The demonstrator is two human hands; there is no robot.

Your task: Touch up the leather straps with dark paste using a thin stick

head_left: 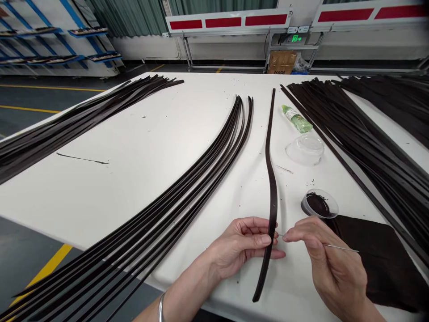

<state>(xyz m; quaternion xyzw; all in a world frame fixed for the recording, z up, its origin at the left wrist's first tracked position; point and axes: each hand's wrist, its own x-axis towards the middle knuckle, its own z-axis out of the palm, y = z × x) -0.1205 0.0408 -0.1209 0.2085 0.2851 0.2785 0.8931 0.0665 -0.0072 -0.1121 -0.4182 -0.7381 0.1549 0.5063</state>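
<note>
The left hand (246, 246) pinches a long dark strip (272, 192) near its lower end, thumb in front and fingers curled behind, the lowest finger reaching out past the strip's right edge. The strip's upper part runs away across the white counter (110, 192), while its lower end points toward the counter's near edge. The right hand (330, 264), fingers closed in a pinch, has hold of a thin metal tool (342, 247); its tip is beside the strip's right edge, though whether they touch I cannot tell. Just beyond the right hand stands a small clear cup (333, 206) with dark stuff in it, beside a dark cloth (378, 259). Farther off are a clear plastic bowl (305, 150) and a green bottle (297, 119) lying on its side. A fan of strips (187, 192) lies to the left, and a thick bundle (362, 134) to the right.
</note>
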